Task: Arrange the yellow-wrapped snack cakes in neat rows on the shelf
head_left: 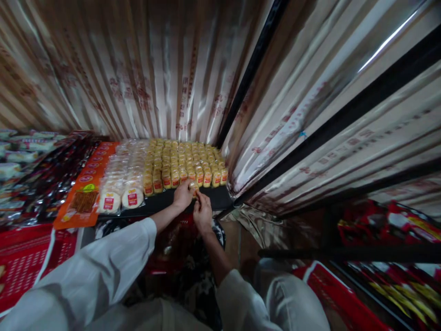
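Observation:
My left hand (183, 195) is closed, fingers and thumb pinching a small wrapped yellow cake (194, 186) at the front edge of the shelf. From the right, my right hand (203, 212) meets it, its fingertips closed on the lower side of the same packet. Just behind my hands stand neat rows of matching wrapped yellow cakes (186, 158) with red labels on their front ends. To their left lie rows of round white wrapped cakes (132, 197), also labelled in red. My fingers partly cover the packet.
Orange snack bags (77, 209) and dark packets (65, 172) fill the shelf's left side. A red basket (24, 262) stands at lower left, another red basket (330, 294) at lower right. Printed sheeting (172, 69) backs the dark shelf (220, 197). More packets line a right-hand rack (389, 253).

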The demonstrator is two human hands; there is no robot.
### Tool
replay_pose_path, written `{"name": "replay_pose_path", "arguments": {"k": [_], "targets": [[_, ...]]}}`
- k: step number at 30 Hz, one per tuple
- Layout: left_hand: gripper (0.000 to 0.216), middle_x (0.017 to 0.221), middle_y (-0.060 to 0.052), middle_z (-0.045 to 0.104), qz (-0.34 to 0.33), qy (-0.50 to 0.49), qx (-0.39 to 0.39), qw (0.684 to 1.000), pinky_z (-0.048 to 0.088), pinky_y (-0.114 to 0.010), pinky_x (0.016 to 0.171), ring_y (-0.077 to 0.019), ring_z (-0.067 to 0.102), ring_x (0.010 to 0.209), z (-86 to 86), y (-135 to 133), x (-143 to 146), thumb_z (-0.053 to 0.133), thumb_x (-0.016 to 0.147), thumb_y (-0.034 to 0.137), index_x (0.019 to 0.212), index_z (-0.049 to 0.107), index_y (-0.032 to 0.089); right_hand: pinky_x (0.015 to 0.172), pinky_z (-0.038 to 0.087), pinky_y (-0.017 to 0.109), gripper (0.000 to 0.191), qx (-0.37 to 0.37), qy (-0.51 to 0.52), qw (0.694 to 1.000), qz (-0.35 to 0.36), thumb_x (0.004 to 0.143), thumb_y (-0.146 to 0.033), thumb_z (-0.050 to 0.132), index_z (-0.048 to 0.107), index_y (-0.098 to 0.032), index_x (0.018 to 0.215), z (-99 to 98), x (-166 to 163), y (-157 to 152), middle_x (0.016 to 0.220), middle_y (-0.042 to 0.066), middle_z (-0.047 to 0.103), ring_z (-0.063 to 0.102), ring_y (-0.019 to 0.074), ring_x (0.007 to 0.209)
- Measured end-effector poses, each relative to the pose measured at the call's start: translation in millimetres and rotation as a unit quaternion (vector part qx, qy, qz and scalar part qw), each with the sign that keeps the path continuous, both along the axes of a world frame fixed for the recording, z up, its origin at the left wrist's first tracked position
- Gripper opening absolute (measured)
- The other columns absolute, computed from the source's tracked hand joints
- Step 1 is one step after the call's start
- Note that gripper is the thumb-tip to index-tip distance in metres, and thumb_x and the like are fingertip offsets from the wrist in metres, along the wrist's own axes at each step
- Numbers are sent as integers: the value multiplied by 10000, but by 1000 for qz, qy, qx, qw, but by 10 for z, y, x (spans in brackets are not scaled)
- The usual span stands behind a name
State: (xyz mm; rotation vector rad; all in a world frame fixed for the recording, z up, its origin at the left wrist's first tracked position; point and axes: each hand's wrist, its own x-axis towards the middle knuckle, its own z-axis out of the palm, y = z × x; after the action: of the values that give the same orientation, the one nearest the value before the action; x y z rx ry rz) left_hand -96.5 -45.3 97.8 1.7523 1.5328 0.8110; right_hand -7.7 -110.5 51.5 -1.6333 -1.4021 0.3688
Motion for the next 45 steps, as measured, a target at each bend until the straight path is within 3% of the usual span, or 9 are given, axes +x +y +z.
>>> {"name": "replay_pose_path", "arguments": {"k": [7,17,23,27,31,35,38,41,45], "targets": [[368,1209,-115,560,-31,56,60,996,404,-325,965,-225,518,1117,2,143,-7,481,838,121,1197,553,159,965,435,318,500,-14,-7,1000,8,788,-90,366,534,-173,1252,-97,-45,263,1131,112,523,506,190,1094],[410,1165,-132,480,-42,92,88,991,461,-287,872,-215,556,1012,-78,227,12,441,869,152,1276,490,140,984,427,335,508,-5,-11,1000,3,786,-69,358,518,-139,1263,-129,-63,390,1198,137,503,494,201,1128],[444,1178,-112,430,-38,88,132,987,497,-301,836,-190,560,998,-143,201,25,425,873,134,1314,414,187,968,448,351,510,41,-40,998,-11,774,-57,367,541,-159,1242,-239,-41,446,1157,124,525,505,196,1110],[372,1149,-89,424,-75,83,182,977,495,-303,871,-168,554,987,-276,116,-10,414,859,91,1204,502,200,959,453,339,520,55,-55,997,-14,771,-51,352,545,-158,1242,-329,-19,471,1145,122,525,516,186,1089],[405,1122,-75,462,-103,90,153,979,487,-285,898,-159,552,1000,-400,75,-35,409,821,43,1182,518,190,948,456,329,512,44,-59,997,-20,769,-60,351,553,-144,1232,-365,-7,483,1126,124,527,519,187,1076],[441,1135,-75,485,-111,95,134,980,469,-265,917,-157,552,1017,-383,45,-85,395,808,29,1207,512,174,949,448,330,475,49,-48,997,-18,781,-72,348,565,-155,1195,-293,-5,460,1119,116,529,517,177,1066],[391,1135,-84,495,-107,89,139,980,465,-256,903,-156,556,995,-343,-72,-223,378,820,44,1149,555,156,934,452,339,419,89,-24,996,-12,816,-95,329,567,-147,1157,-195,-31,355,1108,120,536,527,169,1022],[321,1057,-76,530,-109,65,142,982,462,-246,878,-150,551,967,-390,-369,-457,362,834,70,1030,600,162,894,466,334,337,100,-8,995,27,848,-129,334,595,-166,1058,-139,-103,128,1032,98,578,552,164,960],[270,987,-67,570,-119,40,64,990,464,-277,854,-159,552,935,-711,-920,-799,372,847,116,904,629,178,839,477,308,281,32,22,996,79,846,-138,358,628,-183,910,-313,-299,-255,893,65,636,591,164,880]]}}
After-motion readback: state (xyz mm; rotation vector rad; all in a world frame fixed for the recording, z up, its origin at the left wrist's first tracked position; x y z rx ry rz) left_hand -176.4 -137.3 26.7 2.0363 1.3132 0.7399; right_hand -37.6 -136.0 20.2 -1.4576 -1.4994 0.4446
